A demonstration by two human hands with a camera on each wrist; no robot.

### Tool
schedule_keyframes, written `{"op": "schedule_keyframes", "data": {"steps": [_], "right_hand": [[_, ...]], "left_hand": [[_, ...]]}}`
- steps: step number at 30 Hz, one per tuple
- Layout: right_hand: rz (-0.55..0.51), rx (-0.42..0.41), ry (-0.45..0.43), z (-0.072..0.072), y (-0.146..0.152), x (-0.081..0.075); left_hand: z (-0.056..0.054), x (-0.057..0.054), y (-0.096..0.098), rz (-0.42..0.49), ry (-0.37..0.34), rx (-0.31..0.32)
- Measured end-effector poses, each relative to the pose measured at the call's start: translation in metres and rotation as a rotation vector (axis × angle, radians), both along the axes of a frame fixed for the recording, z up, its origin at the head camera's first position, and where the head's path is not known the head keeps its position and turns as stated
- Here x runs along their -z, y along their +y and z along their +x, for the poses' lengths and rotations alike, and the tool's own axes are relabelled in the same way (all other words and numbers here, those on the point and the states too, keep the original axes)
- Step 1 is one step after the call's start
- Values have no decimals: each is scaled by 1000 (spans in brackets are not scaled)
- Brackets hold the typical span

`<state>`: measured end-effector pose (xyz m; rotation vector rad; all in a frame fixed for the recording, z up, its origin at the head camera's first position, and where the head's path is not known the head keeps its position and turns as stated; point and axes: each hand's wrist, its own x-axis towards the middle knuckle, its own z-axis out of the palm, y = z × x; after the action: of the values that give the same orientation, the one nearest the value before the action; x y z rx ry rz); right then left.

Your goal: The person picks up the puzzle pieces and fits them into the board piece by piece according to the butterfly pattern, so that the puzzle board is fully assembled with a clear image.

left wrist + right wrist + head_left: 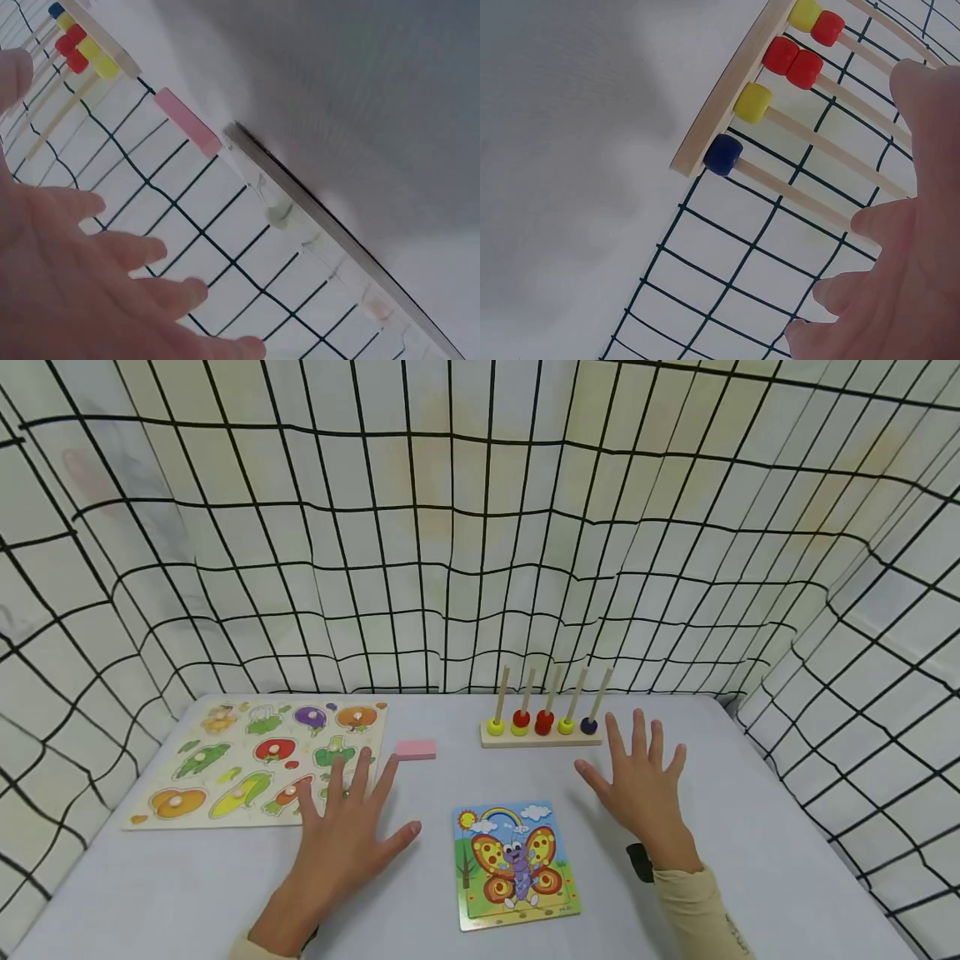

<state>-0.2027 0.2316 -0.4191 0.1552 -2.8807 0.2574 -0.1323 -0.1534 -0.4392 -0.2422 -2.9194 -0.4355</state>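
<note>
With fingers spread and nothing in its grasp, the left hand (341, 839) hovers at the near right corner of a vegetable peg puzzle board (255, 768). The right hand (645, 793), also spread and holding nothing, is nearest to a wooden bead stacker (542, 739). Yellow, red and dark blue beads sit low on the stacker's upright pegs, and the right wrist view shows a blue bead (724, 155) on the end peg. Between the hands lies a butterfly puzzle (516, 867). A pink block (416, 749) rests just right of the vegetable board.
A white table (420, 902) carries all these things. Around its back and sides rise white walls (480, 543) covered by a black grid of lines. Both forearms wear beige sleeves (697, 910), with a dark band (640, 862) at the right wrist.
</note>
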Motion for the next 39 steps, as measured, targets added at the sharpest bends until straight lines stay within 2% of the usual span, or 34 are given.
{"op": "schedule_keyframes", "data": {"steps": [9,13,17,24,32,34,39], "right_hand": [[-3,15,-42,-1,3,0],[-12,10,-46,-1,1,-1],[-10,-6,-44,-1,-2,-2],[-51,-35,-89,-1,-9,-2],[-131,-105,-105,-2,-18,-13],[-186,-143,-128,-2,-20,-17],[-403,-272,-272,-5,-27,-24]], "left_hand": [[17,10,16,-11,-194,185],[22,10,25,2,-250,236],[25,10,33,-31,-291,275],[25,7,44,-62,-312,337],[24,2,46,-77,-306,344],[24,2,46,-79,-301,347],[24,3,47,-90,-288,345]]}}
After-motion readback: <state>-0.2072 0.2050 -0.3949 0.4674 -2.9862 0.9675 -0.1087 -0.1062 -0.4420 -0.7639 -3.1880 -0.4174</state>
